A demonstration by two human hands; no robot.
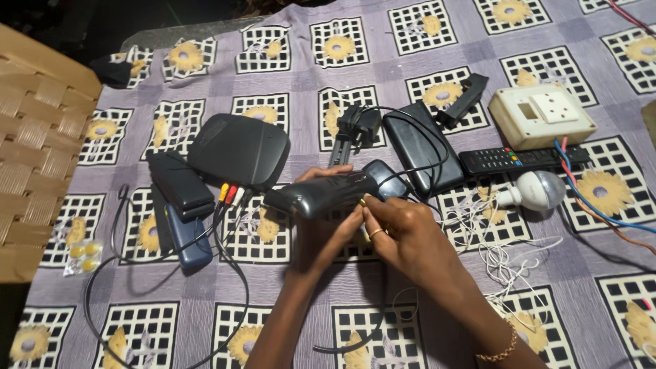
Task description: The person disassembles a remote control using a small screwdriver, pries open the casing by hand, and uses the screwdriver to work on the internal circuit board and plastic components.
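While gripped by both hands, glossy dark-grey device (pixel 321 195)

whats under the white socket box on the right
The white socket box sits on the flower-patterned tablecloth, its front edge beside the black remote. Blue and red wires run up toward its front corner; where they end underneath is hidden.

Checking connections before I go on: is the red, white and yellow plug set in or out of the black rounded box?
In: the three coloured plugs sit against the edge of the black rounded box.
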